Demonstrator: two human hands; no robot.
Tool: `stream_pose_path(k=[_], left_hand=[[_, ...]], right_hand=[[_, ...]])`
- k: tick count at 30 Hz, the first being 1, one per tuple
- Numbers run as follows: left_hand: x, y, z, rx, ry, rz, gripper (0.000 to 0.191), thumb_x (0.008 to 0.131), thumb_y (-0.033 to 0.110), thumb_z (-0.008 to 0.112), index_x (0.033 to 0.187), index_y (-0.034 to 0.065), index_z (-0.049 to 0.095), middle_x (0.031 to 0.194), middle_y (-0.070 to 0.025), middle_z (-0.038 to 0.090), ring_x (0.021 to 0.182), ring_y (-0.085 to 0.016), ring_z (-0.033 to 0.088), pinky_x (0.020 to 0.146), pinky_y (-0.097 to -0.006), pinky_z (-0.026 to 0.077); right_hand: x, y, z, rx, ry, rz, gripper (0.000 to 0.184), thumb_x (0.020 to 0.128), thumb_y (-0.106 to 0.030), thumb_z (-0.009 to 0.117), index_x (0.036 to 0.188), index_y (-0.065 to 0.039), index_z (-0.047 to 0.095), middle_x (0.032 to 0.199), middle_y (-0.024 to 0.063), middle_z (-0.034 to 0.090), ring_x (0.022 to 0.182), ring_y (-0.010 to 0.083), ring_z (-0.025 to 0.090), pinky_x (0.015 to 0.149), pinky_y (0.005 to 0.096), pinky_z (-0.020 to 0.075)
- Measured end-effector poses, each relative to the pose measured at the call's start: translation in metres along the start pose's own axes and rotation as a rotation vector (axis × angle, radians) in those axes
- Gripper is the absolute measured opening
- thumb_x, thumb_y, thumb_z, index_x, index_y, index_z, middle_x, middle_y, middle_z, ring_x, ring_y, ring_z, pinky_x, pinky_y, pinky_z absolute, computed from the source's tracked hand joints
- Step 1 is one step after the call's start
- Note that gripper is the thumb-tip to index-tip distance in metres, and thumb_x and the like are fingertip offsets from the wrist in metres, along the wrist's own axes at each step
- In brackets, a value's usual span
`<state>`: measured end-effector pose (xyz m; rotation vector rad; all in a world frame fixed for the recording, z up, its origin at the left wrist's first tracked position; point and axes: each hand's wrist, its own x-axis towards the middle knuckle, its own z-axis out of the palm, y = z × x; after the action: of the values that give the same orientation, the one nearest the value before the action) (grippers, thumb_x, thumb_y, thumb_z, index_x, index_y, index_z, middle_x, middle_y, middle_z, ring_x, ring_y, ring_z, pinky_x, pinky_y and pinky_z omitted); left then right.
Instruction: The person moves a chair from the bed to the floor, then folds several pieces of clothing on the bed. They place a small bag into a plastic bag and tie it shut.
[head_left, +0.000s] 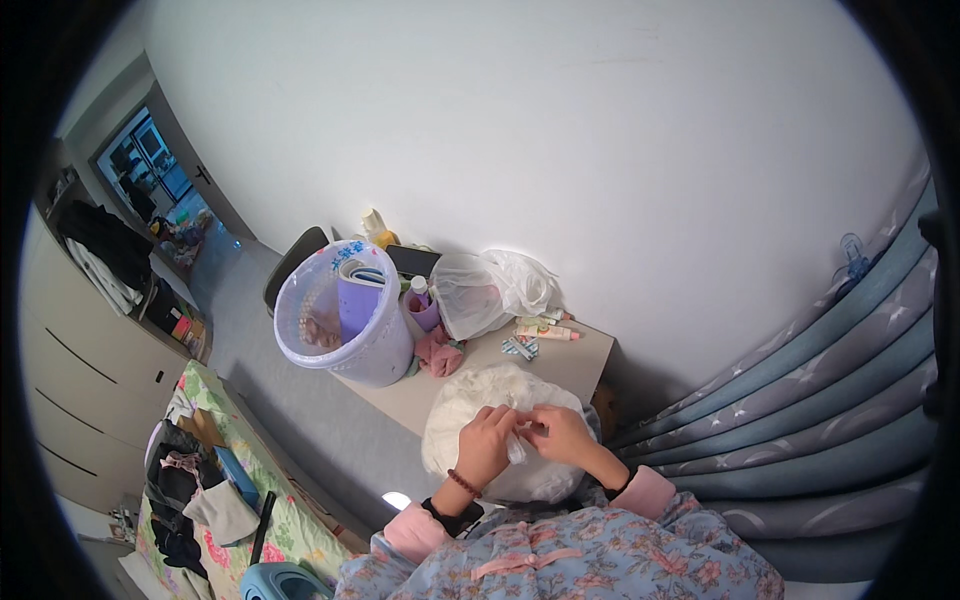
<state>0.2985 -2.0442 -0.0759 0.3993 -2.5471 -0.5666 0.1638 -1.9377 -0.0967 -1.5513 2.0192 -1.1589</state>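
Note:
A large clear plastic bag (495, 384), bulging with white fluffy filling, rests at the near end of a small table (390, 397), close against my body. My left hand (486, 439) pinches the bag's gathered neck (516, 450) from the left side. From the right, my right hand (559, 433) grips the same bunched plastic, with the fingertips of both hands almost touching. A short twisted end of plastic hangs below the fingers. Whether the neck is knotted is hidden by my fingers.
A lilac basket (379, 360) holding a rolled purple item stands at the table's left end. Behind are a white plastic bag (480, 292), a purple cup (422, 311), a pink cloth (439, 352) and tubes (546, 331). Curtains (787, 450) hang right; a bed (285, 517) lies left.

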Motion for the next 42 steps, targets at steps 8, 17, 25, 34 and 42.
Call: stream_pose_path(k=[8,17,25,34,42], left_hand=[[-0.014,-0.009,0.000,0.066,0.028,0.067,0.033,0.069,0.010,0.063,0.102,0.0118,0.061,0.080,-0.0023,0.054,0.073,-0.021,0.058,0.057,-0.0319,0.050],[-0.021,-0.026,-0.012,0.068,-0.001,0.280,0.027,0.069,0.013,0.066,0.096,0.0154,0.065,0.084,-0.0001,0.059,0.074,-0.020,0.061,0.059,-0.0322,0.050],[-0.023,-0.018,-0.019,-0.015,-0.088,0.121,0.028,0.070,0.008,0.062,0.098,0.0129,0.064,0.086,-0.0030,0.060,0.073,-0.021,0.062,0.059,-0.0314,0.051],[-0.016,-0.014,-0.034,-0.210,-0.268,0.040,0.045,0.064,-0.009,0.058,0.106,0.0080,0.062,0.097,-0.0074,0.061,0.086,-0.028,0.063,0.068,-0.0352,0.052],[-0.004,-0.015,-0.038,-0.121,-0.368,0.161,0.042,0.069,-0.005,0.057,0.109,0.0063,0.060,0.102,-0.0074,0.061,0.088,-0.028,0.063,0.071,-0.0355,0.053]], right_hand=[[-0.020,-0.012,0.010,0.211,0.043,0.089,0.022,0.080,-0.009,0.064,0.100,-0.001,0.068,0.075,0.0146,0.063,0.060,0.0202,0.062,0.057,0.0292,0.0473],[-0.035,-0.027,0.012,0.316,-0.102,0.159,0.023,0.078,-0.016,0.066,0.096,-0.001,0.065,0.075,0.0142,0.063,0.063,0.0270,0.064,0.057,0.0346,0.0481],[-0.009,-0.022,-0.002,0.014,-0.046,0.097,0.019,0.072,-0.021,0.072,0.086,-0.011,0.065,0.081,0.0027,0.063,0.069,0.0213,0.064,0.060,0.0330,0.0501],[-0.015,-0.019,0.021,0.053,0.124,0.124,0.018,0.070,-0.020,0.073,0.074,-0.008,0.060,0.074,0.0032,0.062,0.063,0.0208,0.064,0.055,0.0330,0.0486],[-0.018,-0.017,0.033,0.115,0.222,0.161,0.018,0.069,-0.016,0.073,0.070,-0.007,0.058,0.071,0.0042,0.060,0.059,0.0215,0.063,0.053,0.0329,0.0475]])
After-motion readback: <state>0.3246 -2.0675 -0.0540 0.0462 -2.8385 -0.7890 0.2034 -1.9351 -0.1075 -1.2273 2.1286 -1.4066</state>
